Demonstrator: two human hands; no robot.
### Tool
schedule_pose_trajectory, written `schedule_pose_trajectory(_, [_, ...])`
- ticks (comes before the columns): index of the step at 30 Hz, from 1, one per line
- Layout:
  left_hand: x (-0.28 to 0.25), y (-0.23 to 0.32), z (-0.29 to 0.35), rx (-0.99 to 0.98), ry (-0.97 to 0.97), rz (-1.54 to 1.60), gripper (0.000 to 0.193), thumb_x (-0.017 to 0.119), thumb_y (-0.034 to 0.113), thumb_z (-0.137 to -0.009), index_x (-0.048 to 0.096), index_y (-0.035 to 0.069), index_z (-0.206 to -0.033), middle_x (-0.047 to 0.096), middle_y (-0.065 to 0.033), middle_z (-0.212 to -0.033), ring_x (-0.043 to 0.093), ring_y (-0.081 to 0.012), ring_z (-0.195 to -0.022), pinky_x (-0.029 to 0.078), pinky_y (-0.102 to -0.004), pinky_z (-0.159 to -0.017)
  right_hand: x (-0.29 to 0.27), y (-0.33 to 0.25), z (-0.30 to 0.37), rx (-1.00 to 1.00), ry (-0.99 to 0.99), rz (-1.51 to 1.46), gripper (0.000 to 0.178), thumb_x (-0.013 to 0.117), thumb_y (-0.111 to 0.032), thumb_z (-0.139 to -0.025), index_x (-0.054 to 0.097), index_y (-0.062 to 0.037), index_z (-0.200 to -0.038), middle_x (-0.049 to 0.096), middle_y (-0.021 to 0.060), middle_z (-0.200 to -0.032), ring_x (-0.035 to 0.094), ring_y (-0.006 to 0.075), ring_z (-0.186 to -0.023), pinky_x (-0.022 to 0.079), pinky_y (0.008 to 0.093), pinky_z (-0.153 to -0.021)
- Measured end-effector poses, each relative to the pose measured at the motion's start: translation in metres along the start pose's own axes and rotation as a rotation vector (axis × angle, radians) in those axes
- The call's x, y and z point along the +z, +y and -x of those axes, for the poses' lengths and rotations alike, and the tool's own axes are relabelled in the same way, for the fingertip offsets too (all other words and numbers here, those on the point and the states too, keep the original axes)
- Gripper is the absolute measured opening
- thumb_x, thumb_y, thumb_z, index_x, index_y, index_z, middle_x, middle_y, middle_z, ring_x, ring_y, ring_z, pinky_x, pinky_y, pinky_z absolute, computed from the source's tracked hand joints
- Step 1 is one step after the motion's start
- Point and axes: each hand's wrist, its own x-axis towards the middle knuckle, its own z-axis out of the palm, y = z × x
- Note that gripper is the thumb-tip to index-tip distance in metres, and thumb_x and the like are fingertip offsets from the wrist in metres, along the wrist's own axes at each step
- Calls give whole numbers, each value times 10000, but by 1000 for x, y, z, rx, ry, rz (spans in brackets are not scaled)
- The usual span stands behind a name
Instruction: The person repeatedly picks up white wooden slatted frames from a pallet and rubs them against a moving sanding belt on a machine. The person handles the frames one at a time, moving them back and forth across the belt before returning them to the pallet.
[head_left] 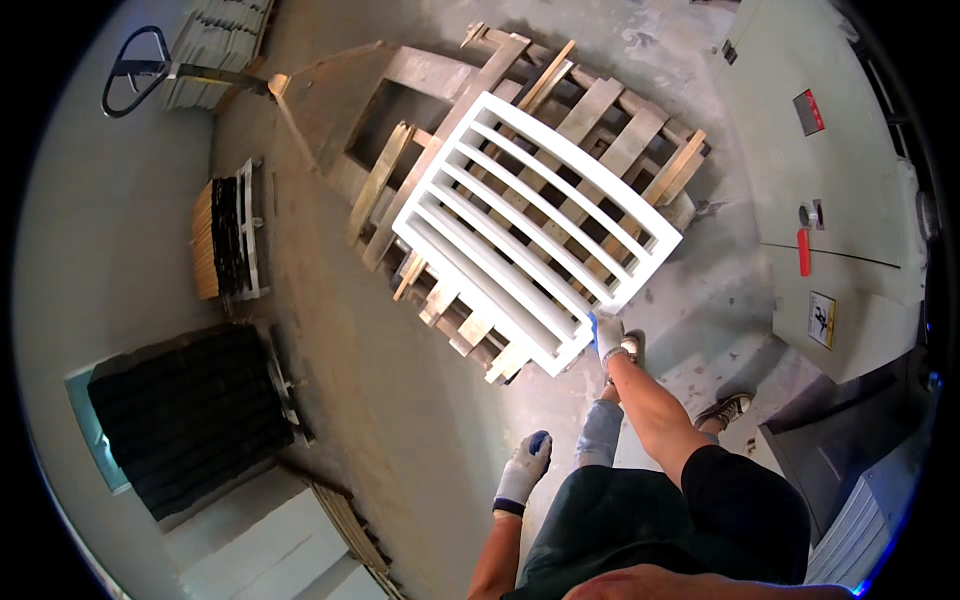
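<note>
A large white slatted frame (575, 160) with several parallel bars lies across a wooden pallet (590, 110). Its near corner is in the grip of my right hand (608, 338), which wears a white glove with a blue palm. Part of those fingers is hidden behind the hand and the corner. My left hand (522, 468), gloved the same way, hangs beside my leg, away from the frame. It appears to hold nothing, its fingers loosely bent and a little apart.
A pallet truck handle (140, 70) rises at the far left. Stacked panels (225, 235) and a black-covered stack (190, 410) stand along the left. Pale cabinets (820, 170) with a red handle (804, 252) line the right. A dark box-like unit (830, 460) is near my right side.
</note>
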Motion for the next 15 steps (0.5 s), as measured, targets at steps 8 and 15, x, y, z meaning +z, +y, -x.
schedule_pose_trajectory(8, [-118,12,-80,-66,605,35,529,607,333,-872,501,5,-1273,567,-260,-1115,556,-436,-1006,455,-500,-901,-156,-121,145,37,46,-501,113,687,-162,-857,603,-87,-862,562,11,-626,548,132,-459,432,292,-391])
schedule_pose_trajectory(15, [-151,43,-147,-6,521,353,654,521,472,-926,451,-35,-1334,479,-270,-1334,455,-418,-1232,391,-443,-1027,-244,-301,290,-344,-26,-136,282,696,-301,-865,683,-22,-906,582,-27,-669,518,43,-562,400,221,-495])
